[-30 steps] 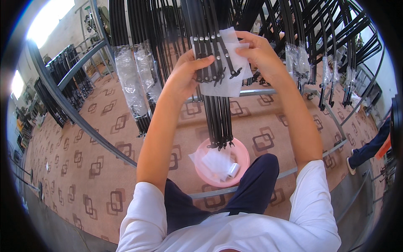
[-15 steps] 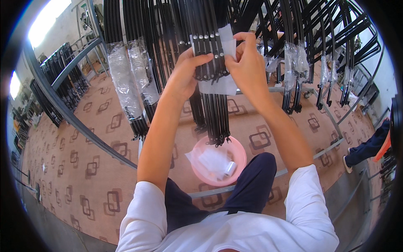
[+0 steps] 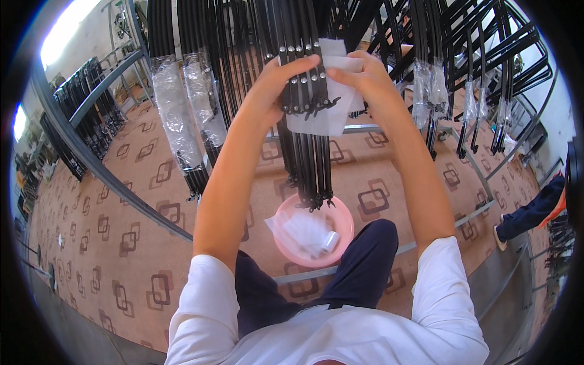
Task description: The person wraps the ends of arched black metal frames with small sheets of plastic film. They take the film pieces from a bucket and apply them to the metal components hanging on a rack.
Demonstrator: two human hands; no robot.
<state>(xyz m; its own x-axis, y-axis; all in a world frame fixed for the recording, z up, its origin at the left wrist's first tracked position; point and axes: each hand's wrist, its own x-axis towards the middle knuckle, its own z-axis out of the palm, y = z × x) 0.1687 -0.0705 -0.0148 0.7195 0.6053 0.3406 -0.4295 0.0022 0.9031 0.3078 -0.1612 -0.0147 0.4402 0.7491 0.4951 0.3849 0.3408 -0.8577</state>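
Note:
A bundle of black metal tubes point(image 3: 304, 95) with round silver studs hangs upright in front of me. My left hand point(image 3: 267, 91) grips it from the left, thumb across its front, the other fingers hidden behind. A white thin sheet point(image 3: 322, 123) lies behind the studded part and sticks out to its right. My right hand point(image 3: 372, 82) pinches the sheet's right side between thumb and fingers, close beside the tubes. Below the bundle, a pink basin point(image 3: 348, 234) on the floor holds more white sheets point(image 3: 304, 233) and a small clear roll point(image 3: 330, 242).
Black tubes wrapped in clear plastic point(image 3: 176, 115) hang at the left, and more wrapped ones point(image 3: 429, 85) at the right. A grey metal rack frame point(image 3: 103, 161) curves along the left. At the far right stands another person's leg point(image 3: 526, 210). The floor covering point(image 3: 134, 207) is patterned.
My right hand has shifted right, away from the tubes, with the sheet's edge drawn out further. My left thumb has slid upward on the bundle.

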